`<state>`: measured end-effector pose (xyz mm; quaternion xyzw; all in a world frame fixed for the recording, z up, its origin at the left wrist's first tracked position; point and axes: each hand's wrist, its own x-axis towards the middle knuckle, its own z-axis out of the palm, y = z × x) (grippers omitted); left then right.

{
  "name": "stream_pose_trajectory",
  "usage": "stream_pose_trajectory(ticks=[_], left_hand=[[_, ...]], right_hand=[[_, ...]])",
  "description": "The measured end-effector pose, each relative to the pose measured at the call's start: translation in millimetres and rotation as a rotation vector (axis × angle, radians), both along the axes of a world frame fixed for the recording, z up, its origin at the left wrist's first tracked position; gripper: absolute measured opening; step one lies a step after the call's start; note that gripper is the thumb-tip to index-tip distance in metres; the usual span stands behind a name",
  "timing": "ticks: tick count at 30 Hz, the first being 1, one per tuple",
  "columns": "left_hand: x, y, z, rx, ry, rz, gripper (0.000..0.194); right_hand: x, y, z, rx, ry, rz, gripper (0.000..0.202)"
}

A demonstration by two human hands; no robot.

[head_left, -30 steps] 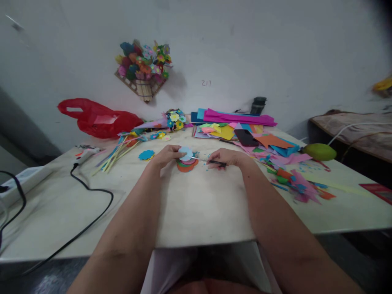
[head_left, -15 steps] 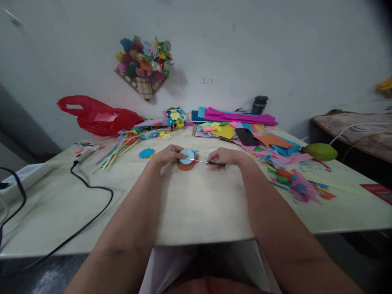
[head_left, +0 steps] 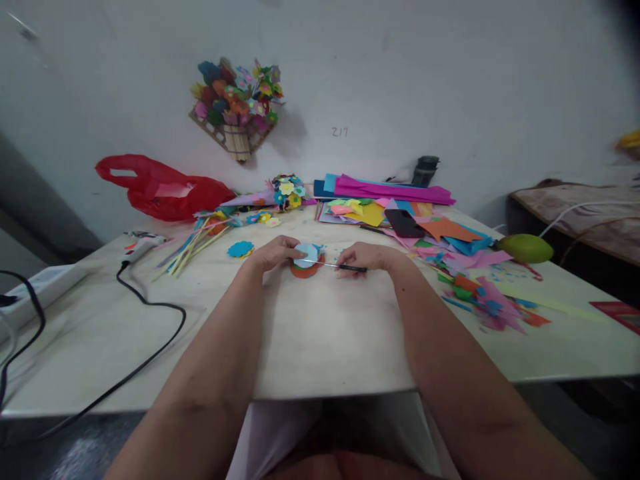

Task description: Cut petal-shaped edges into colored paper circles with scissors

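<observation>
My left hand (head_left: 276, 253) pinches the left edge of a light blue paper cutout (head_left: 307, 253), fingers closed. Beneath it an orange paper cutout (head_left: 304, 273) with a rounded edge rests on the table. My right hand (head_left: 361, 257) is closed around a thin metal tool with a black handle (head_left: 354, 269). The metal shaft points left, its tip at the light blue cutout; whether it pierces the paper I cannot tell. Left of my left hand lies a blue scalloped paper cutout (head_left: 241, 249) with yellow under it.
Coloured paper sheets (head_left: 395, 191), a phone (head_left: 404, 223) and paper scraps (head_left: 493, 303) spread over the right side. A red plastic bag (head_left: 165, 190), thin sticks (head_left: 185, 248), a glue gun (head_left: 143, 250) with its cord, and a power strip (head_left: 43, 293) are on the left.
My hands, the tool and the cutouts stay in almost the same place. The light blue cutout looks slightly tilted compared with before.
</observation>
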<state>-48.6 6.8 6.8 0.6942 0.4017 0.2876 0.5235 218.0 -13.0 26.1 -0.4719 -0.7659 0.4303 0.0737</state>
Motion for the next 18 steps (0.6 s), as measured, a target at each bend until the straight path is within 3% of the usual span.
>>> stream_pose_trajectory(ticks=[18], left_hand=[[0.3, -0.1, -0.6, -0.022, 0.006, -0.002, 0.027]], right_hand=[[-2.5, 0.4, -3.4, -0.014, 0.028, 0.017, 0.036]])
